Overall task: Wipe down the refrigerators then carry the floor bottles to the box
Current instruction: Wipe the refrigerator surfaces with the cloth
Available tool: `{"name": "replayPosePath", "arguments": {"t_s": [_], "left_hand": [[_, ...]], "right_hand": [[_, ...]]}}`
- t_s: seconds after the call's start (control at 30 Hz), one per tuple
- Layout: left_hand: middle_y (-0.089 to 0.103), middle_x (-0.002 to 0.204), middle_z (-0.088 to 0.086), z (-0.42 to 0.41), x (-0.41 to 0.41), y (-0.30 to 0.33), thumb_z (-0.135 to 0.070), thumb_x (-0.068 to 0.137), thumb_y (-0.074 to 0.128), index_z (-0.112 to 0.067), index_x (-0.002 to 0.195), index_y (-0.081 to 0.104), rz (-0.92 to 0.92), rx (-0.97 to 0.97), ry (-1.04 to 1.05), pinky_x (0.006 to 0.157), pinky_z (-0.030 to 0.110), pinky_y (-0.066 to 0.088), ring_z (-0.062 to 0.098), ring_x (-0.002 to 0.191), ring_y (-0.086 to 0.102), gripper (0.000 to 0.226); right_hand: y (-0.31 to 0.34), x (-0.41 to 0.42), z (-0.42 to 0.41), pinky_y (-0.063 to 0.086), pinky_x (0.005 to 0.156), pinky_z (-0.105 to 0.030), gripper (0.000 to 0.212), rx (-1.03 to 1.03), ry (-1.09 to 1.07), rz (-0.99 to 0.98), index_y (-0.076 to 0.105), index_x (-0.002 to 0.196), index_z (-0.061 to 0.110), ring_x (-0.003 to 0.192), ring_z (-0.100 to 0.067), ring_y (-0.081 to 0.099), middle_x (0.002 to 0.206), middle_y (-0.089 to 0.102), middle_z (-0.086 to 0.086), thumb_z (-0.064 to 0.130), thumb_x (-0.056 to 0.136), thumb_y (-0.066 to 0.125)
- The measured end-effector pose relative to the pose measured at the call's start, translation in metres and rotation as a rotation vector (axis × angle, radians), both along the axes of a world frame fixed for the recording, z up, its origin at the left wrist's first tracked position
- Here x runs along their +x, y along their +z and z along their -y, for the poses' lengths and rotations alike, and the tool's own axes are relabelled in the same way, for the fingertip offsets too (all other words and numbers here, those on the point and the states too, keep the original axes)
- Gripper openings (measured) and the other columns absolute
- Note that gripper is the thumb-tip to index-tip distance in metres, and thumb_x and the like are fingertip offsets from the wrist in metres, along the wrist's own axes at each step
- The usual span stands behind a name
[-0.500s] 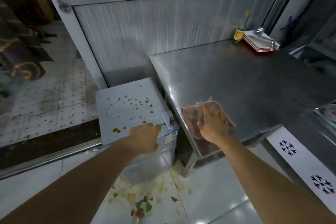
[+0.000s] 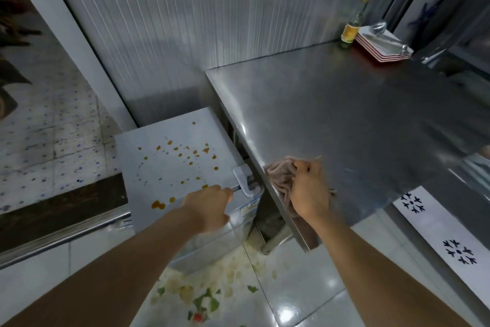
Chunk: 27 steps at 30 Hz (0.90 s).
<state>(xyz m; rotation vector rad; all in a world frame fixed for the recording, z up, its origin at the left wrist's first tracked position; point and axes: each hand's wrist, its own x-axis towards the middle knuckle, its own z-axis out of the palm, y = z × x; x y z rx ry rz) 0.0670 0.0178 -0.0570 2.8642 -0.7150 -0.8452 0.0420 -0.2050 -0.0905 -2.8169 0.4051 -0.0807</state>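
Steel table (image 2: 344,114) carried a bottle (image 2: 352,29) at its far edge, just beside a stack of red-rimmed trays (image 2: 381,45) in the far right corner. A pink cloth (image 2: 281,178) lay bunched on the near left corner, draping over the edge. Low white fridge (image 2: 169,157) stood left of the table, its top spotted with orange drips. Tiled floor (image 2: 305,287) below held scattered food scraps (image 2: 204,297).

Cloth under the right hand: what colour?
Pinkish-brown cloth, seen in the head view.
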Motion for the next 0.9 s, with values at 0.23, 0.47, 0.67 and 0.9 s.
{"name": "replayPosePath", "arguments": {"t_s": [0.23, 0.47, 0.67, 0.9], "left_hand": [[0.054, 0.131, 0.01, -0.03, 0.027, 0.021, -0.016, 0.096, 0.045, -0.014, 0.134, 0.044, -0.166, -0.396, 0.283, 0.096, 0.03, 0.043, 0.026, 0.117, 0.053, 0.038], [0.061, 0.093, -0.006, -0.094, 0.061, 0.061, -0.022, 0.096, 0.05, -0.019, 0.111, 0.055, -0.594, -0.998, 0.843, 0.075, 0.026, 0.041, 0.006, 0.08, 0.054, 0.016], [0.065, 0.11, 0.014, -0.13, 0.085, 0.06, -0.004, 0.092, 0.052, -0.006, 0.11, 0.058, -0.623, -1.181, 0.915, 0.086, 0.041, 0.053, 0.025, 0.098, 0.063, 0.02], [0.063, 0.087, -0.001, -0.12, 0.099, 0.06, -0.004, 0.091, 0.054, -0.02, 0.084, 0.055, -0.324, -0.946, 0.336, 0.075, 0.023, 0.048, 0.011, 0.085, 0.058, 0.017]], "right_hand": [[0.048, 0.016, -0.085, 0.038, 0.081, -0.009, 0.029, 0.399, 0.016, 0.203, 0.051, 0.123, 0.016, 0.099, -0.012, 0.05, 0.115, 0.044, -0.002, 0.012, 0.094, 0.053], [0.081, 0.034, -0.188, 0.043, 0.085, -0.013, 0.038, 0.73, -0.003, 0.119, 0.049, 0.122, 0.028, 0.099, -0.002, 0.051, 0.122, 0.039, 0.004, 0.011, 0.09, 0.06], [0.066, 0.036, -0.209, 0.052, 0.086, -0.027, 0.044, 0.93, -0.133, 0.057, 0.054, 0.109, 0.024, 0.098, -0.008, 0.054, 0.116, 0.047, -0.002, -0.006, 0.079, 0.061], [0.059, 0.061, -0.187, 0.037, 0.108, -0.038, 0.097, 0.878, 0.074, -0.099, 0.024, 0.146, 0.031, 0.134, -0.014, 0.03, 0.149, 0.019, 0.01, 0.001, 0.07, 0.076]]}}
